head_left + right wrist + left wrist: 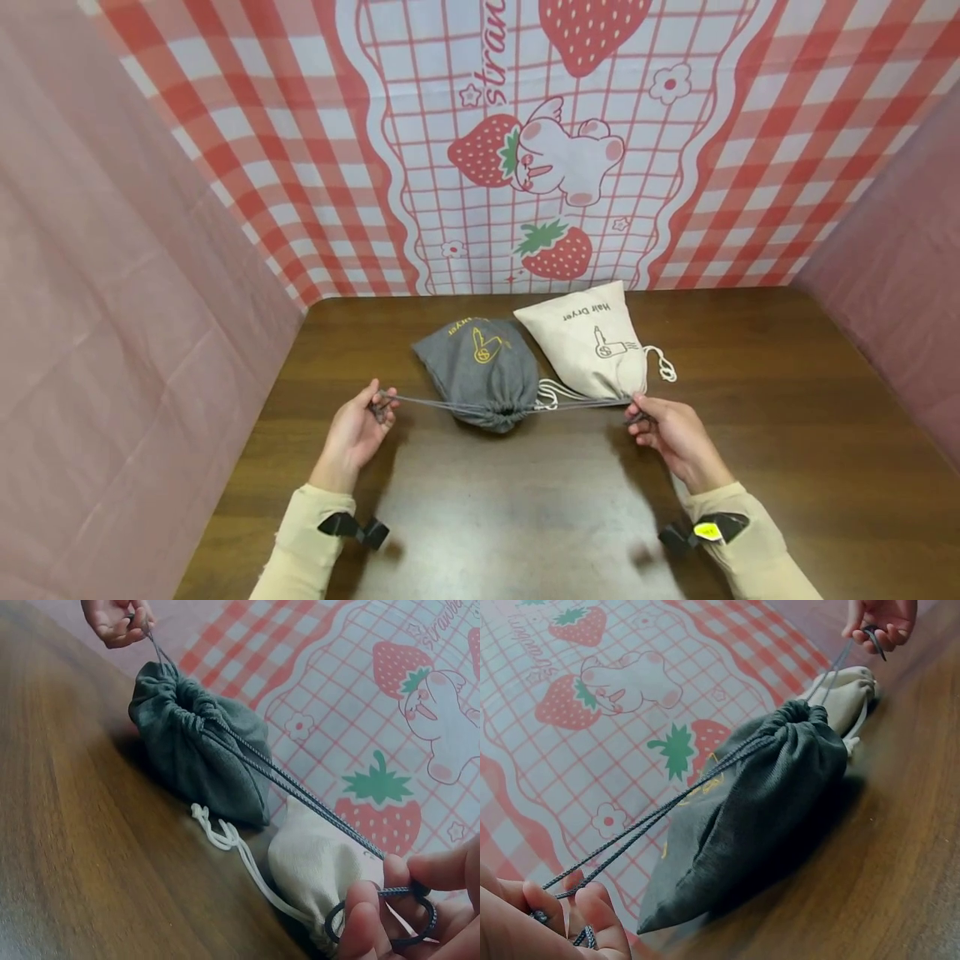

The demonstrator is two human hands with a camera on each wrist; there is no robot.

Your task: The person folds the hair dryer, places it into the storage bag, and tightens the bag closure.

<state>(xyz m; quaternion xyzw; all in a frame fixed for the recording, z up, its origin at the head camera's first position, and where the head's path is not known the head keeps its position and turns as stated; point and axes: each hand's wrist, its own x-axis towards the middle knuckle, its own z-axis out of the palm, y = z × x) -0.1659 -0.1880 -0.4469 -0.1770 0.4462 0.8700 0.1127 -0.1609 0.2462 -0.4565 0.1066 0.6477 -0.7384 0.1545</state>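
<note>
A dark grey drawstring bag (487,371) with a yellow hair dryer print lies on the table, its gathered mouth toward the person. My left hand (360,431) pinches the grey drawstring (660,810) on the left side. On the right, my right hand (678,437) pinches the opposite grey drawstring (300,791), whose knotted end loops between the fingers in the right wrist view. Both cords run taut from the bunched neck, which shows a small gap. Beside it, a cream drawstring bag (588,342) marked "Hair Dryer" lies with its neck gathered, close to my right hand.
White cords (660,365) of the cream bag trail on both its sides. The brown wooden table (525,517) meets a red checked strawberry cloth (555,167) at the back. Pink cloth (150,333) hangs at the left and right.
</note>
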